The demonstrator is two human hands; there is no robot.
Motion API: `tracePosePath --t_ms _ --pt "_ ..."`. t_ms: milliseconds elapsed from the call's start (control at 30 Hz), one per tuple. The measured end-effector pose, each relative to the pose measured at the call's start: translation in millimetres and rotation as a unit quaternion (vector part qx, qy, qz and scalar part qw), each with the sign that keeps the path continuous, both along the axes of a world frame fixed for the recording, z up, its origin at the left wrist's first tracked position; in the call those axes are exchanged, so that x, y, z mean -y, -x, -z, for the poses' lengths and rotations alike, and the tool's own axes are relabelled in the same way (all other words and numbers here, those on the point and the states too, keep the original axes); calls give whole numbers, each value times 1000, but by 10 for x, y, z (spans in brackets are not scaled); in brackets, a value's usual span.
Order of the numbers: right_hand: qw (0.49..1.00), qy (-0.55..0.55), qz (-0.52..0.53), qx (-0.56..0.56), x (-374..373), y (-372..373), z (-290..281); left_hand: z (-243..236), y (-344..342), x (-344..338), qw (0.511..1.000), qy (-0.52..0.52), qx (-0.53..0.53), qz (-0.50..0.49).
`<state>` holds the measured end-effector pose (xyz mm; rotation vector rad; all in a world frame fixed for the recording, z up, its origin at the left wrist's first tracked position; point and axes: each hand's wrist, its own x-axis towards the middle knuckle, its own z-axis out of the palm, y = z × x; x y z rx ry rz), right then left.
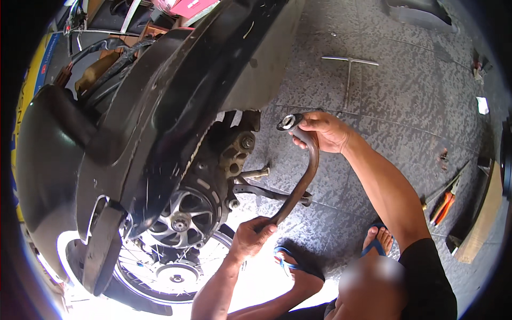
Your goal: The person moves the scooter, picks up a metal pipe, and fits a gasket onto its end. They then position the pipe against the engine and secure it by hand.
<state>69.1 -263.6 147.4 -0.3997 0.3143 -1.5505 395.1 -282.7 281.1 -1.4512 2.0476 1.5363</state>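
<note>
A curved, brownish metal exhaust pipe (309, 170) is held in both hands beside a motorcycle. My right hand (326, 130) is closed around its upper end, just below a dark flange (289, 122) with a round opening. Lower down, my left hand (253, 238) wraps round the other end and hides its tip. Left of the pipe is the motorcycle's exposed engine side, with a spoked metal fan wheel (180, 222) and a bracket (241, 152). The pipe passes in front of a dark metal bar (272, 194) that sticks out from the motorcycle.
Scuffed dark bodywork (176, 96) fills the left side, above a wire-spoked wheel (176, 277). A T-handle wrench (350, 61) lies on the grey tiled floor (384, 106). To the right are orange-handled pliers (444, 205) near a wooden board (482, 218). My sandalled feet (285, 260) are below.
</note>
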Motion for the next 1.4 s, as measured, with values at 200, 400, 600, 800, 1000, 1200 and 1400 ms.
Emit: tracePosePath --t_ms 200,400,600,800,1000,1200,1400 --pt "997 67 -40 27 144 -11 194 -57 99 -143 998 33 52 -18" --pt "993 17 -48 111 202 -47 274 49 68 -111 995 -8 55 -81" --pt "998 -10 -58 -21 551 -37 82 1 134 -121 977 -94 6 -190" --pt "996 -31 -26 -80 686 -78 -91 16 118 -155 973 -63 -19 -221" --pt "995 -40 -57 -67 789 -100 -83 38 100 -174 971 -55 -26 -229" --pt "987 -31 -144 -60 941 -73 -152 26 215 -234 957 -96 -52 -268" --pt "991 -15 -131 -25 903 -123 -92 67 341 -408 948 -112 -38 -296"
